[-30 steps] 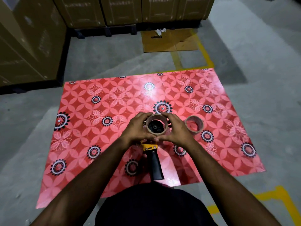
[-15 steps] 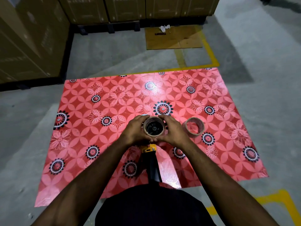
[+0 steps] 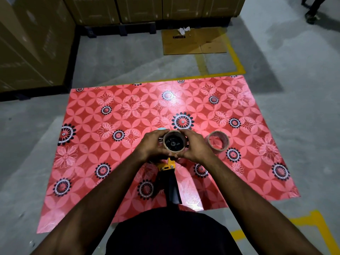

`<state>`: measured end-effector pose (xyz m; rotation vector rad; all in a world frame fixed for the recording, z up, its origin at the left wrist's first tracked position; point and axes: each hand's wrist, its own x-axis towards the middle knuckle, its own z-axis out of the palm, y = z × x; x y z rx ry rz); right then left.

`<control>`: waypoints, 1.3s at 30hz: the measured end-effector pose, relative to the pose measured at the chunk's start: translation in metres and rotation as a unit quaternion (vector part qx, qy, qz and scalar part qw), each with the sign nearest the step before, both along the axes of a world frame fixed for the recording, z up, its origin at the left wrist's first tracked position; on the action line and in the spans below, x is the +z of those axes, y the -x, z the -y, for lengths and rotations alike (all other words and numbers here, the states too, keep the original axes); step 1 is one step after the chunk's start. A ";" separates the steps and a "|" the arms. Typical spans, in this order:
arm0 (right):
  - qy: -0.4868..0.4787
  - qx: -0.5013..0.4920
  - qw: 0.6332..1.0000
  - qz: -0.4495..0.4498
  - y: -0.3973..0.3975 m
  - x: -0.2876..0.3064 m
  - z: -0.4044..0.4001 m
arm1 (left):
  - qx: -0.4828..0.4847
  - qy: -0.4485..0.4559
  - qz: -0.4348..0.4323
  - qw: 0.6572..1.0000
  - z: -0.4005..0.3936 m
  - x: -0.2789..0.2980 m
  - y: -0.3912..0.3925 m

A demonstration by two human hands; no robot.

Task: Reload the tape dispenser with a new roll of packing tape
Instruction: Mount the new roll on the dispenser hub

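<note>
Grey floor [image 3: 294,107] is covered by a red mat [image 3: 110,144]. At its middle, a tape roll [image 3: 166,138] on the dispenser [image 3: 170,179] is gripped by the left hand [image 3: 153,144] and right hand [image 3: 196,146], fingers curled. An empty ring [image 3: 218,142] lies at 3 o'clock.

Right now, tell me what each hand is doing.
Left hand: fingers curled round the tape roll seated on the tape dispenser.
Right hand: grips the same roll from the other side.

Red floral mat [image 3: 114,144] spread on grey concrete floor [image 3: 303,107], flattened cardboard [image 3: 195,43] at 12 o'clock, stacked boxes [image 3: 33,43] at 10 o'clock
</note>
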<state>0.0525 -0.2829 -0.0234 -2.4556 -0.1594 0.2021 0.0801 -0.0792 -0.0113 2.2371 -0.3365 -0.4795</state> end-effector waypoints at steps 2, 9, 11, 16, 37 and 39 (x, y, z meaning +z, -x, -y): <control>0.010 0.004 1.000 0.001 -0.003 0.003 -0.001 | -0.012 0.008 0.000 1.000 -0.002 0.001 -0.003; 0.031 0.014 0.999 0.021 -0.006 0.005 -0.005 | -0.034 -0.008 -0.006 0.999 -0.005 0.000 -0.006; 0.026 0.008 0.999 0.021 -0.005 0.002 -0.003 | -0.044 -0.010 -0.010 0.999 -0.004 0.000 -0.008; -0.061 -0.001 0.997 -0.046 0.003 -0.003 0.000 | -0.070 -0.026 -0.015 0.997 -0.003 0.004 -0.012; -0.069 -0.001 0.994 -0.085 0.002 -0.002 -0.001 | -0.033 -0.022 0.014 0.999 -0.002 0.003 -0.006; -0.059 -0.004 0.994 -0.087 0.000 -0.001 -0.002 | -0.039 -0.021 0.012 0.999 -0.002 0.003 -0.008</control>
